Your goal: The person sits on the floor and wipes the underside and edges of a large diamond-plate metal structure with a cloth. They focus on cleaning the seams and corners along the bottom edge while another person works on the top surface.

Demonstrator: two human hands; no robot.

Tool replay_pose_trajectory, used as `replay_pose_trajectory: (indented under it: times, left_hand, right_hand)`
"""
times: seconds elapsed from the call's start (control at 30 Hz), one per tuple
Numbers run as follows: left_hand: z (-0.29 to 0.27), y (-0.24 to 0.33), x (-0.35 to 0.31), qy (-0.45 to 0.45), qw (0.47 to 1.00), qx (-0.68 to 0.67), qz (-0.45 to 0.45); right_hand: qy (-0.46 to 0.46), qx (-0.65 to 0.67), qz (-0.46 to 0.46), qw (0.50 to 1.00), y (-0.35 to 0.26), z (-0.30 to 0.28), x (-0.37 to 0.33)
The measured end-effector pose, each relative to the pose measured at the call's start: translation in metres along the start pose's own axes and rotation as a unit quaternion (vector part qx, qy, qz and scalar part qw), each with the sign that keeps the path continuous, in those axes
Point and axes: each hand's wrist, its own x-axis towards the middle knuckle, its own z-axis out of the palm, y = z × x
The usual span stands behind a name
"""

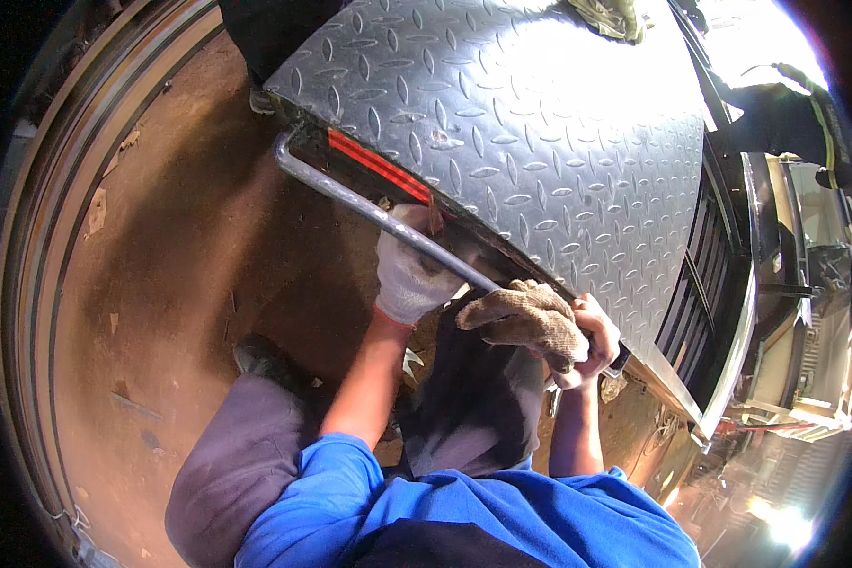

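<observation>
A tread-pattern steel plate [398, 95] slopes across the upper middle, with a red reflective strip [379, 164] below its near edge. A bent grey metal bar [379, 213] runs along that edge. My left hand [412, 275], in a white knitted glove with a red cuff, reaches behind the bar toward the plate's underside; its fingers are largely hidden. My right hand [594, 341] is bare and closed on a soiled brown work glove [530, 322], next to the bar's right end. The glove's limp fingers point left across the bar.
Brown floor [180, 284] with scraps lies at left, bordered by curved ribbed strips [47, 237]. A co-worker's gloved hand [613, 17] rests on the plate's far part; a dark sleeve [776, 118] shows at right. Black slats [696, 265] adjoin the plate. My knees are beneath the bar.
</observation>
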Motion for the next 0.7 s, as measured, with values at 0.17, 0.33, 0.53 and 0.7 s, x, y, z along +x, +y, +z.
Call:
replay_pose_trajectory:
  times: [0.17,0.33,0.53,0.7]
  left_hand:
    - [0.010,0.005,-0.019,0.058,0.990,0.012,-0.131]
    - [0.018,0.007,-0.026,0.186,0.897,-0.241,-0.321]
    - [0.012,0.030,-0.014,0.142,0.761,-0.425,-0.469]
    - [0.004,0.037,-0.010,0.153,0.696,-0.448,-0.541]
  right_hand:
    - [-0.007,-0.019,-0.011,1.000,0.002,-0.005,-0.004]
    - [-0.053,-0.020,-0.010,0.998,-0.005,-0.008,0.012]
    - [-0.055,0.007,-0.008,0.998,-0.001,-0.011,0.009]
    - [-0.053,0.023,-0.018,0.998,-0.006,-0.011,0.012]
